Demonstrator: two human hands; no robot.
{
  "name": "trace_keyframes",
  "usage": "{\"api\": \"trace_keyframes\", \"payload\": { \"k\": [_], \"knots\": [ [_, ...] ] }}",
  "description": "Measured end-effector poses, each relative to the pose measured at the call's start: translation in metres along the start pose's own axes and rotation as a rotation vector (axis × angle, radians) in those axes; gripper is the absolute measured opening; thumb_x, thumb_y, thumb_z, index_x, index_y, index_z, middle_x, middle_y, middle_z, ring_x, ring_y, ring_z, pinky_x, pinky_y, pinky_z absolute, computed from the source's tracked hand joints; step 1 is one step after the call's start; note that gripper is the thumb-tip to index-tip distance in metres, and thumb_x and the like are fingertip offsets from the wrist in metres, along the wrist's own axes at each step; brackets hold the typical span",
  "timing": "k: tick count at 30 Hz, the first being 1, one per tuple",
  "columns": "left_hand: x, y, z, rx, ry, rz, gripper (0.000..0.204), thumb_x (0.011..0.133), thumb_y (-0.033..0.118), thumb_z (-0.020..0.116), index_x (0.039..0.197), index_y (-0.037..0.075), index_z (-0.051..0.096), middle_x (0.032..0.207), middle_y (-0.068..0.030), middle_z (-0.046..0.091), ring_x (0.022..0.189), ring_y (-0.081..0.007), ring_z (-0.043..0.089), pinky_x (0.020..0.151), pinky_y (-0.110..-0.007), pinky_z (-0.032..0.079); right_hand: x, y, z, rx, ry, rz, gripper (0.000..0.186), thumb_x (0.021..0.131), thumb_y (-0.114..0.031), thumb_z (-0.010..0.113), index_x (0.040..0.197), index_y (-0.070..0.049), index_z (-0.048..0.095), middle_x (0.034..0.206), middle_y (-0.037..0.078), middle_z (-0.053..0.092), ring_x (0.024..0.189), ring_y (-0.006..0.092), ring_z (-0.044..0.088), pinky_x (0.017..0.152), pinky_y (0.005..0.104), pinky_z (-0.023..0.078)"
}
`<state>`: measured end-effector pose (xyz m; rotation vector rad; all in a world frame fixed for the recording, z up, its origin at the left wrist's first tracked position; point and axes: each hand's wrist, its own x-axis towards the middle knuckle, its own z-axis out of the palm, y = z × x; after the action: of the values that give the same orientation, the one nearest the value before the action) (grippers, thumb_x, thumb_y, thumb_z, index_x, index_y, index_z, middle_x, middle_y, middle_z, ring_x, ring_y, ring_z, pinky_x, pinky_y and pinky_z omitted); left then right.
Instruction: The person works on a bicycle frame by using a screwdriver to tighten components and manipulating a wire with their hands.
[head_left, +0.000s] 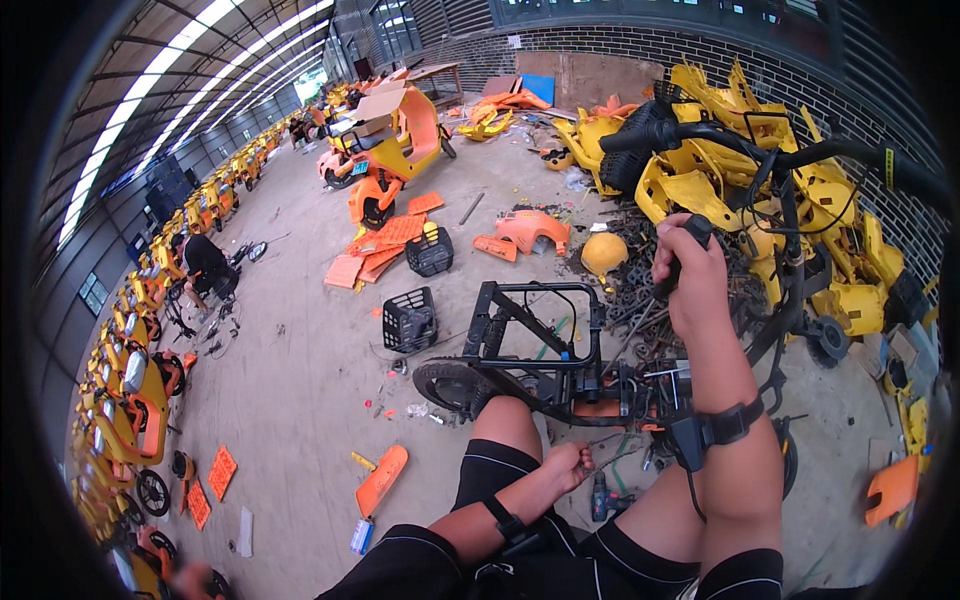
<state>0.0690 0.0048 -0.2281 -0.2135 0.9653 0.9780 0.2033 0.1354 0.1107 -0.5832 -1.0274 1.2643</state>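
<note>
Frame (520,362), black and bare, stands by the knees; from here I see the right hand (690,262) closed around a dark handle (699,230), presumably held high for clearance, the left hand (568,467) pinching thin wire (612,460) (to steady it, I'd guess).

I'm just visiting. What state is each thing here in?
Right hand, closed round a black handle
Left hand, fingers curled, its hold too small to tell
Black frame, mostly bare of panels
Wheel, fitted to the frame
Handlebar, in place
Drill, unheld on the floor
Yellow parts, heaped
Scooters, lined up
</note>
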Motion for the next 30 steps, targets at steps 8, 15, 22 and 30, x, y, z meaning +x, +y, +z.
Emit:
{"api": "trace_keyframes", "payload": {
  "k": [8, 15, 22, 30],
  "knots": [
    [-0.030, -0.008, 0.007, 0.057, -0.242, -0.120, 0.018, 0.104, 0.013, 0.048, 0.112, 0.000, 0.057, 0.073, 0.0048, 0.045, 0.056, -0.0054, 0.035, 0.046, -0.020, 0.029, -0.084, -0.085, 0.021, 0.089, -0.063, -0.367, 0.015, 0.092, -0.009, 0.060, 0.105, -0.003, 0.055, 0.062, 0.001, 0.042, 0.050, 0.0091, 0.039, 0.047, 0.0255, 0.033],
    [-0.108, 0.026, 0.039, 0.385, -0.189, 0.327, 0.018, 0.103, 0.017, 0.053, 0.110, 0.003, 0.060, 0.077, 0.0033, 0.055, 0.056, -0.0052, 0.044, 0.044, -0.020, 0.031, -0.112, -0.077, -0.027, 0.157, -0.266, -0.609, 0.019, 0.100, -0.011, 0.047, 0.112, -0.003, 0.058, 0.070, 0.000, 0.044, 0.060, 0.0101, 0.041, 0.057, 0.0267, 0.036],
    [-0.101, 0.071, 0.009, 0.985, -0.070, 0.381, 0.018, 0.100, 0.016, 0.060, 0.103, 0.000, 0.067, 0.072, 0.0006, 0.060, 0.047, -0.0062, 0.048, 0.041, -0.021, 0.035, -0.113, -0.043, -0.005, 0.194, -0.137, -0.560, 0.018, 0.093, -0.004, 0.062, 0.108, -0.002, 0.052, 0.071, 0.004, 0.052, 0.056, 0.0112, 0.046, 0.053, 0.0274, 0.042],
    [-0.060, 0.058, -0.007, 0.875, 0.002, 0.345, 0.016, 0.098, 0.019, 0.062, 0.089, 0.006, 0.064, 0.075, 0.0015, 0.061, 0.054, -0.0077, 0.056, 0.040, -0.023, 0.034, -0.116, -0.030, -0.004, 0.033, -0.116, -0.539, 0.015, 0.092, -0.003, 0.058, 0.105, -0.001, 0.050, 0.068, 0.004, 0.048, 0.055, 0.0113, 0.043, 0.053, 0.0274, 0.038]
  ]
}}
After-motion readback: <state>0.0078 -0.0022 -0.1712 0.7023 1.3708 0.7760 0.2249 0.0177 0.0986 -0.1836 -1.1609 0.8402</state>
